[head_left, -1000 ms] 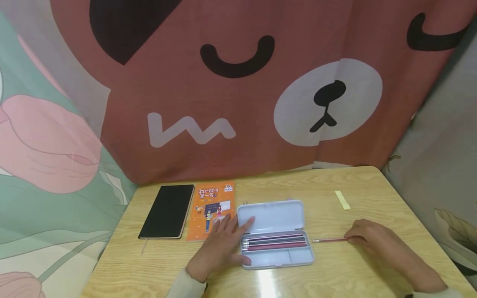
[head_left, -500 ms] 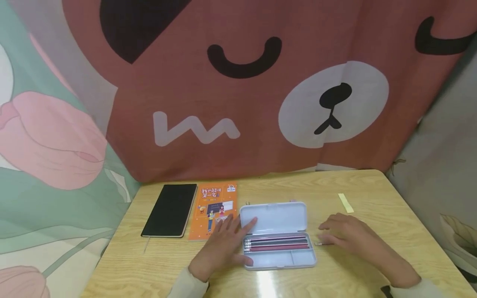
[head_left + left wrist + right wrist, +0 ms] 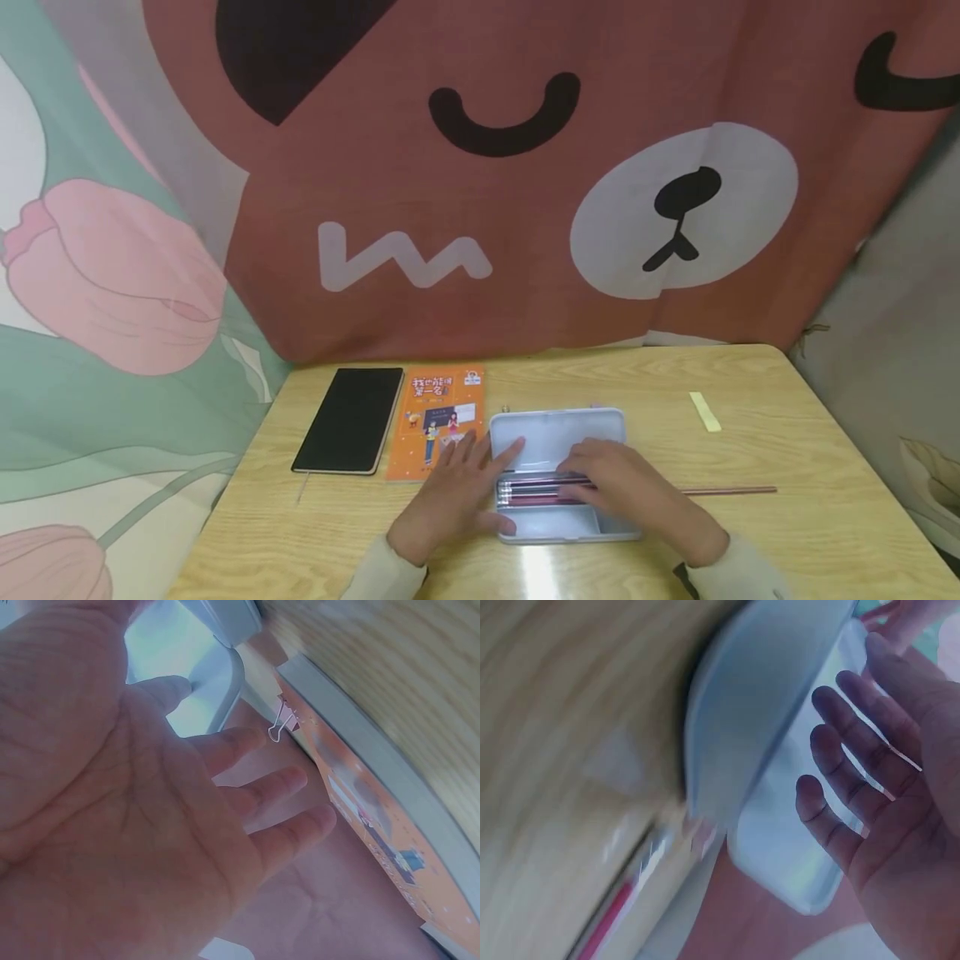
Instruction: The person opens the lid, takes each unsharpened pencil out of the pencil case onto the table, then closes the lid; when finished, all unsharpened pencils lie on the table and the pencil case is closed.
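An open pale pencil case (image 3: 558, 442) lies near the front middle of the tabletop (image 3: 750, 533). The left hand (image 3: 450, 496) rests flat with relaxed fingers against its left end. The right hand (image 3: 630, 492), fingers straight and holding nothing, lies over the pencils (image 3: 536, 492) in the tray; one red pencil (image 3: 727, 491) lies apart to the right.

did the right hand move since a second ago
Yes. The right hand went left, from the bare table beside the pencil case to over its tray; a pencil lies to its right.
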{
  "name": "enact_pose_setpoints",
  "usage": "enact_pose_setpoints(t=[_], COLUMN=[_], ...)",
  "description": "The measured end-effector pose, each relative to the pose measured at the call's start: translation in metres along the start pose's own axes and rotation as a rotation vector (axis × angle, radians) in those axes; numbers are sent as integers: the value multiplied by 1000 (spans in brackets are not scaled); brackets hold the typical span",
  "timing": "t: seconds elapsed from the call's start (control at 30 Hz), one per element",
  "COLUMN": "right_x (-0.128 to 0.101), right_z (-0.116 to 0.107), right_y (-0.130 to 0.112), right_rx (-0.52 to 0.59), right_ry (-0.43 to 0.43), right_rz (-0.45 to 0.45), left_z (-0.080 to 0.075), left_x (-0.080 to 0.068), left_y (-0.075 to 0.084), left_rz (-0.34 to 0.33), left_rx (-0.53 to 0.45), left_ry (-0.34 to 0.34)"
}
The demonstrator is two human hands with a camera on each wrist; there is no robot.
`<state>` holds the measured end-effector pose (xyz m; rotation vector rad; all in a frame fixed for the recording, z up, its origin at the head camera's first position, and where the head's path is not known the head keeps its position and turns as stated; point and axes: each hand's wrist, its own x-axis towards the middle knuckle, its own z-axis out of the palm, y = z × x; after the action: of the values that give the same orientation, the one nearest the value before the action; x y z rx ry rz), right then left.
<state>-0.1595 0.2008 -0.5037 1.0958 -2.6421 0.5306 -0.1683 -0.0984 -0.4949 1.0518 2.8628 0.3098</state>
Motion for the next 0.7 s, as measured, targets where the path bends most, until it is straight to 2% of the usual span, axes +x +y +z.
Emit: enact_pose_setpoints(t=[0.23, 0.43, 0.7], right_x=[9, 8, 10], right_z=[13, 13, 11], right_y=[-6, -8, -13], right_rx=[-120, -162, -236], right_ry=[-10, -65, -79], right_rz=[-85, -77, -100], left_z=[0, 1, 0], left_x=[2, 1, 1], left_y=[2, 2, 1], left_rz=[1, -3, -18], left_rx=[19, 17, -15], left_ry=[8, 5, -2])
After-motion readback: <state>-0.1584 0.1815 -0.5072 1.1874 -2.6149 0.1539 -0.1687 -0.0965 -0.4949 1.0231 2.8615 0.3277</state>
